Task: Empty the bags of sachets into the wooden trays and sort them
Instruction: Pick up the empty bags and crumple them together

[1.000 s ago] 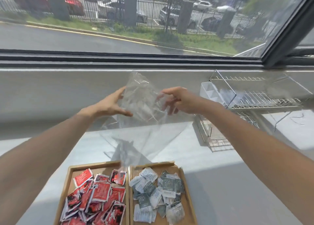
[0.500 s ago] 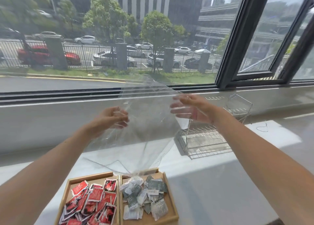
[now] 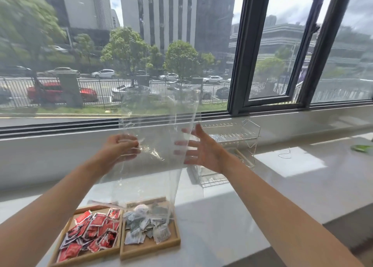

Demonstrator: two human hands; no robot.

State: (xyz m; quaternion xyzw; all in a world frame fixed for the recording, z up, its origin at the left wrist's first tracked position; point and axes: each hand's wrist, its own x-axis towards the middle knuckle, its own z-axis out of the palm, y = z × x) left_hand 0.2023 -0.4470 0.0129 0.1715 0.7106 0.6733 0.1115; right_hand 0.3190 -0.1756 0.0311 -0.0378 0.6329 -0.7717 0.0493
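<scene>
White window counter (image 3: 222, 226) | left hand (image 3: 121, 147) curled, gripping clear bag (image 3: 157, 123) at frame centre | right hand (image 3: 201, 149) fingers spread against bag | bag hung over wooden trays (image 3: 149, 250), lower centre | red sachets (image 3: 92, 232) left tray, grey sachets (image 3: 145, 224) right tray

clear bag (image 3: 159, 125) raised upright, right hand (image 3: 201, 147) opened, seemingly letting go

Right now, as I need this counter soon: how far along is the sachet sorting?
Done: red sachets lie in the left tray and grey sachets in the right tray, with no mixing visible. In hand: the clear bag, apparently empty, hangs above the trays; the left hand grips it and the right hand is open beside it. Left: putting the bag away. No full bag is in view.
</scene>
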